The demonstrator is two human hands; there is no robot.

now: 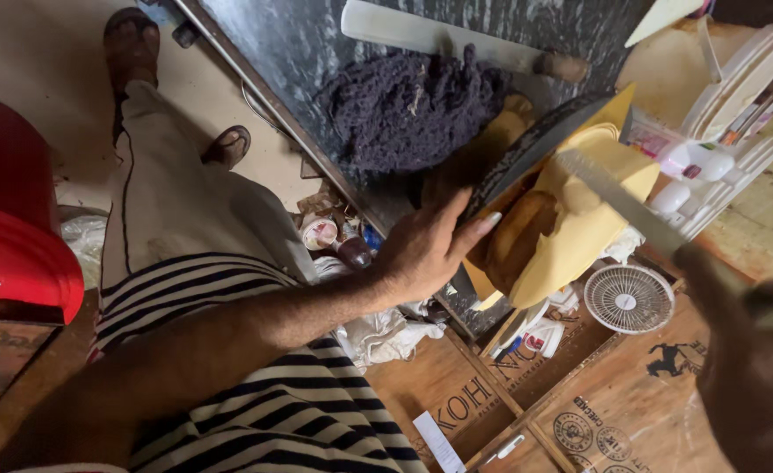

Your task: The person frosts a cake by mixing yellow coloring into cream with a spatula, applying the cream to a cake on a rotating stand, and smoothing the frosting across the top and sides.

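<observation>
A dark worktop [316,52] carries a heap of purple yarn [408,109] and a long white blade [421,33].
</observation>
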